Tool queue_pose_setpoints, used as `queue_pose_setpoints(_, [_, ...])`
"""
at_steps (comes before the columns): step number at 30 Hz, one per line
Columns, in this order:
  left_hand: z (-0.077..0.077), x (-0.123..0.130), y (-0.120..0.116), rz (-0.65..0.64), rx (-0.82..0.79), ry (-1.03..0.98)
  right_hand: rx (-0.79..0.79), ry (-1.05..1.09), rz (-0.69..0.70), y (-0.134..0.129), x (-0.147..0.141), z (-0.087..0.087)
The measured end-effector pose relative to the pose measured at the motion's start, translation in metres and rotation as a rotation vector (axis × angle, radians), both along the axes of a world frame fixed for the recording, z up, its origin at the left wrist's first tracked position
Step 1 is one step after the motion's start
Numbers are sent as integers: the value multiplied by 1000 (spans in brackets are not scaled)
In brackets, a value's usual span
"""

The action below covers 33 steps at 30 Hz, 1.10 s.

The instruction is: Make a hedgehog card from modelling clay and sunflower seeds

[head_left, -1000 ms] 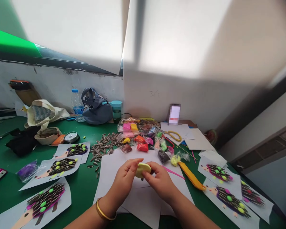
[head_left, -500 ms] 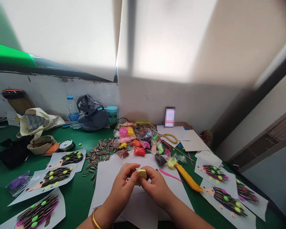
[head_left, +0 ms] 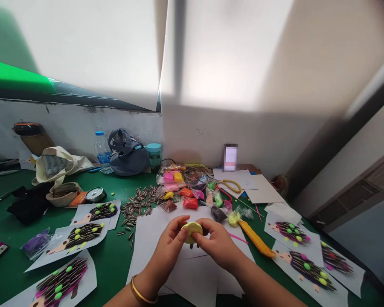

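Observation:
A flattened piece of pale yellow modelling clay (head_left: 193, 229) is pinched between my two hands, its round face turned up toward me. My left hand (head_left: 171, 238), with a gold bangle at the wrist, grips its left side with thumb and fingers. On the other side my right hand (head_left: 215, 241) presses it with the thumb on top. Small dark bits show just below the clay; I cannot tell what they are. Both hands are above white paper sheets (head_left: 153, 247). A pink stick (head_left: 238, 238) lies partly behind my right hand, beside an orange plastic tool (head_left: 256, 238).
Sunflower seeds (head_left: 141, 202) are heaped left of the bagged coloured clay (head_left: 190, 202). Seed-covered hedgehog pictures lie on the left (head_left: 83, 236) and right (head_left: 307, 266). Yellow-handled scissors (head_left: 232, 185) and a phone (head_left: 230, 157) are farther back, with a water bottle (head_left: 103, 153) by the wall.
The yellow clay has turned so that its broad round face shows instead of its edge. My hands stay around it, and the whole view has shifted slightly.

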<state>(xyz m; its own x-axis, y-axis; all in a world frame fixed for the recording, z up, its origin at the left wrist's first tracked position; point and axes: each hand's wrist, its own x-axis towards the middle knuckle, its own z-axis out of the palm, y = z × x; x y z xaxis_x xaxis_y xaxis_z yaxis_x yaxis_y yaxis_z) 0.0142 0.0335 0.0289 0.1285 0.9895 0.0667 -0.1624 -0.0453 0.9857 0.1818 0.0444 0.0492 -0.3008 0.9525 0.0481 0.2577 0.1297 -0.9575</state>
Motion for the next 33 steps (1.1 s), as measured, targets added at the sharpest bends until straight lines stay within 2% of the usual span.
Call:
queue_pose_setpoints(4, [2, 2, 1, -38, 14, 20, 24, -49, -31, -1, 4, -2])
queue_pose_setpoints(8, [-2, 3, 4, -14, -54, 19, -23, 55, -24, -2, 9, -12])
queue_pose_setpoints(13, [-1, 5, 2, -83, -135, -58, -102, 156, 10, 0, 15, -18])
queue_pose_setpoints(18, [1, 3, 4, -140, -95, 26, -64, 60, -14, 2, 17, -23])
queue_pose_setpoints(24, [2, 2, 5, -221, -51, 70, -99, 94, -53, 4, 18, -23])
queue_pose_setpoints(29, [-2, 1, 8, -121, -69, 134, -127, 72, -6, 2, 16, -18])
queue_pose_setpoints(33, [-6, 1, 9, -122, -146, 28, -167, 156, 21, 2, 17, -19])
